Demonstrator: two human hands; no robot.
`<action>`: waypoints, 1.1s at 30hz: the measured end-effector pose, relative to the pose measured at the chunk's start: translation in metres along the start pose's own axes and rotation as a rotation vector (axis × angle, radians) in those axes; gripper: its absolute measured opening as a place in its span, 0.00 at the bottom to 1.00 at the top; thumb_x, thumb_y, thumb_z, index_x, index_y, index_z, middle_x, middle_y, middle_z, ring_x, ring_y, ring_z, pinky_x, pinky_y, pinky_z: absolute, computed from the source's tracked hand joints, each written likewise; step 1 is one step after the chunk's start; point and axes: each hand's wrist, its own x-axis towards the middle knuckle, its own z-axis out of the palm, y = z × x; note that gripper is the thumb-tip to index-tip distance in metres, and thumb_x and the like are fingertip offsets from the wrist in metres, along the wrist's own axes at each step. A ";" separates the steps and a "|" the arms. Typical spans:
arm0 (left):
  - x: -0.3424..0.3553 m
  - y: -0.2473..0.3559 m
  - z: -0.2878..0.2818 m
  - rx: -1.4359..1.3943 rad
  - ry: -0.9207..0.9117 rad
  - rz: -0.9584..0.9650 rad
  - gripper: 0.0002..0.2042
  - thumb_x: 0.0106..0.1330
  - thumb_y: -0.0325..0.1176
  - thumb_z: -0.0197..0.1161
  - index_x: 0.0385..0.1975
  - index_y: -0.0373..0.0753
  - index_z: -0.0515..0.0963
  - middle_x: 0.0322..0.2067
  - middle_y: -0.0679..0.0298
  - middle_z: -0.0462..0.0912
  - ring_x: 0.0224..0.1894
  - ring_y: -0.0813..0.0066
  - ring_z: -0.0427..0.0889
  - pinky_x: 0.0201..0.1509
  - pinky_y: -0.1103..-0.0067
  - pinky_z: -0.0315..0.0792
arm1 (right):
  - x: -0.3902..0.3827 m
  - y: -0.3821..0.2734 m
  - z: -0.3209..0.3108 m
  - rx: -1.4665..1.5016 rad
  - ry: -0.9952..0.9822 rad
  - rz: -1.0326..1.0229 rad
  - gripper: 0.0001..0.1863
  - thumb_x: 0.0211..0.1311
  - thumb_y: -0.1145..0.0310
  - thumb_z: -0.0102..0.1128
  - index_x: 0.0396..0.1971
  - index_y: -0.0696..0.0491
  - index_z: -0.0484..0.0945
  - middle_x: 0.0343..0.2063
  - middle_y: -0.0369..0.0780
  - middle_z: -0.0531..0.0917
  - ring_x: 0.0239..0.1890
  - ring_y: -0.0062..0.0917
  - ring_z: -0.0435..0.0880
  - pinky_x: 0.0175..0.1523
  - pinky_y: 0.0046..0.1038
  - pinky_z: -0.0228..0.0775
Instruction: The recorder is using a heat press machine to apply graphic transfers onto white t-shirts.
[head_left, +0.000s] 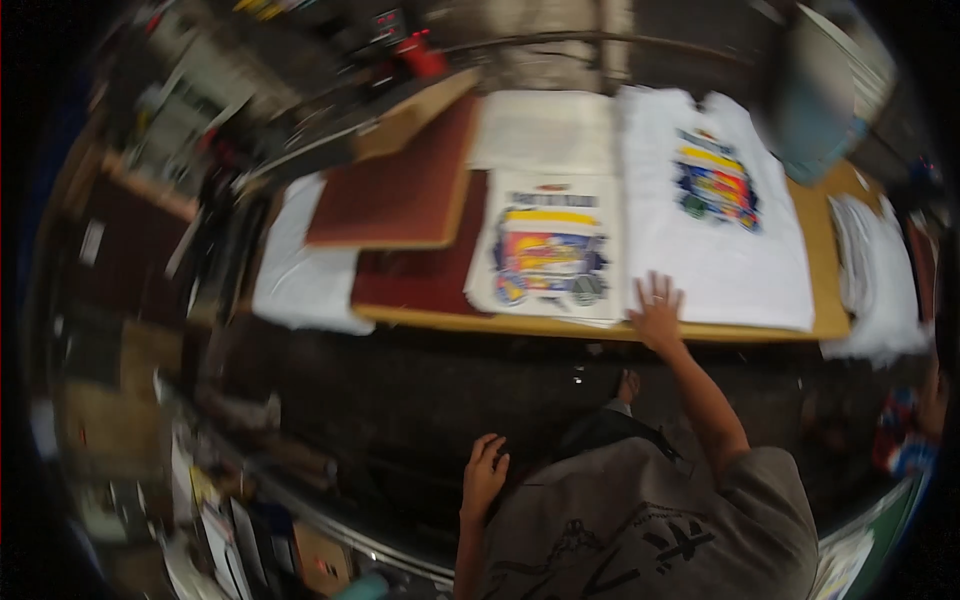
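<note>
A white T-shirt [735, 275] with a colourful print lies flat on the yellow-edged table [560, 325]. At its lower left corner rests my right hand [657, 315], open, with fingers spread. Left of the shirt is a stack of sheets bearing a similar colourful print [550, 245], with pale sheets [545, 135] behind it. My left hand [486, 476] hangs low by my body, away from the table. Its fingers are loosely bent and apart, and I see nothing in them.
A reddish-brown board [395, 190] tilts above a dark red surface [415, 280] and white cloth [300, 265]. Folded white cloth [880, 275] is piled at the right. A bluish bin [825, 110] stands at the back right. Cluttered shelving [240, 530] lies lower left.
</note>
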 end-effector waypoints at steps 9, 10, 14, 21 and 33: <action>-0.038 -0.082 -0.066 0.093 0.198 -0.127 0.11 0.61 0.30 0.60 0.43 0.37 0.78 0.46 0.59 0.78 0.46 0.57 0.79 0.48 0.69 0.74 | 0.004 -0.029 -0.029 -0.150 -0.284 0.091 0.35 0.67 0.47 0.40 0.71 0.41 0.46 0.73 0.41 0.40 0.73 0.44 0.35 0.71 0.55 0.28; -0.030 -0.084 -0.072 0.067 0.198 -0.107 0.11 0.62 0.30 0.59 0.43 0.37 0.78 0.46 0.59 0.78 0.46 0.57 0.79 0.48 0.69 0.74 | 0.006 -0.031 -0.031 -0.165 -0.309 0.104 0.35 0.67 0.47 0.40 0.71 0.41 0.46 0.73 0.41 0.39 0.73 0.44 0.35 0.71 0.55 0.28; 0.010 -0.106 -0.099 0.064 0.156 -0.053 0.12 0.62 0.31 0.58 0.45 0.39 0.78 0.45 0.60 0.78 0.46 0.57 0.79 0.48 0.69 0.75 | 0.010 -0.039 -0.035 -0.229 -0.368 0.129 0.36 0.68 0.46 0.38 0.71 0.44 0.44 0.72 0.42 0.38 0.73 0.44 0.35 0.71 0.54 0.29; 0.082 -0.161 -0.177 0.099 0.078 -0.044 0.11 0.62 0.30 0.57 0.44 0.39 0.78 0.44 0.59 0.79 0.44 0.55 0.79 0.46 0.67 0.74 | 0.024 -0.041 -0.047 -0.269 -0.540 0.163 0.37 0.68 0.44 0.37 0.72 0.45 0.43 0.72 0.44 0.37 0.73 0.45 0.35 0.70 0.55 0.32; 0.331 -0.251 -0.359 -0.144 0.319 0.029 0.10 0.60 0.24 0.61 0.42 0.35 0.78 0.38 0.56 0.81 0.34 0.65 0.82 0.36 0.76 0.74 | 0.023 -0.209 -0.029 0.043 0.270 0.280 0.18 0.59 0.75 0.57 0.50 0.57 0.70 0.49 0.51 0.68 0.53 0.46 0.66 0.55 0.45 0.60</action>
